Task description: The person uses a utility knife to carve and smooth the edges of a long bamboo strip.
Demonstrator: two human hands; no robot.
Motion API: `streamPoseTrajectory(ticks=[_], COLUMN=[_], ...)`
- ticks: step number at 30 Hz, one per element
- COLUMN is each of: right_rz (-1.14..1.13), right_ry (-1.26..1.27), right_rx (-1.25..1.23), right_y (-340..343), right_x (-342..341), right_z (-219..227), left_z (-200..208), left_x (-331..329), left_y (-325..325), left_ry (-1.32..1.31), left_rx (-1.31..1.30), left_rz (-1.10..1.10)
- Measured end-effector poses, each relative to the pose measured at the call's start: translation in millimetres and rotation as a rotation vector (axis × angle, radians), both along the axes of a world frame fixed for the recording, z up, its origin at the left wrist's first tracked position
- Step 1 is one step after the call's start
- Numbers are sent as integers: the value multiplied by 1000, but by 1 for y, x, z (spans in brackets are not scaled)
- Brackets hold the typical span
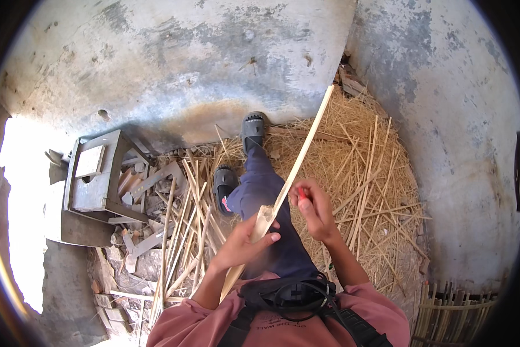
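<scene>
A long pale bamboo strip slants across my lap, its thin far end pointing up and right toward the wall. My left hand is closed around its near part, at a wider, pale section. Below that hand the strip runs down beside my waist. On the right of the strip, my right hand is closed on a small red object; the fingers cover most of it, so its kind cannot be made out. That hand is close to the strip; whether they touch is unclear.
Many loose bamboo strips lie left of my legs. Straw-like shavings cover the floor on the right. A worn wooden stool lies tipped over at the left, among wood scraps. Bundled sticks stand at the lower right. Plastered walls surround me.
</scene>
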State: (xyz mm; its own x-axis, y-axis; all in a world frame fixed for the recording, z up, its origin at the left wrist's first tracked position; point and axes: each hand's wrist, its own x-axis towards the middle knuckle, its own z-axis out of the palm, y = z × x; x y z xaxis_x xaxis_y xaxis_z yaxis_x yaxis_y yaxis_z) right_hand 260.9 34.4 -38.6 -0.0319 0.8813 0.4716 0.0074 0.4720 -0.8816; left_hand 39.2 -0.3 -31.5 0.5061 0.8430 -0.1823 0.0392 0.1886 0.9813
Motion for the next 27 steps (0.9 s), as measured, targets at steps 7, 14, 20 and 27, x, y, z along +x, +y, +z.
streamPoseTrajectory(ticks=[7, 14, 20, 27], right_rz=[30, -35, -50, -120], right_ry=[-529, -538, -546, -556], right_rx=[296, 288, 230, 139], right_y=[-12, -16, -22, -29], right_x=[9, 3, 0, -4], right_z=[13, 21, 27, 30], left_z=[10, 6, 19, 17], left_x=[3, 4, 17, 24], left_y=[3, -2, -5, -4], left_ry=[-113, -12, 139, 278], left_rx=[100, 241, 251, 360], left_rz=[9, 131, 280, 415])
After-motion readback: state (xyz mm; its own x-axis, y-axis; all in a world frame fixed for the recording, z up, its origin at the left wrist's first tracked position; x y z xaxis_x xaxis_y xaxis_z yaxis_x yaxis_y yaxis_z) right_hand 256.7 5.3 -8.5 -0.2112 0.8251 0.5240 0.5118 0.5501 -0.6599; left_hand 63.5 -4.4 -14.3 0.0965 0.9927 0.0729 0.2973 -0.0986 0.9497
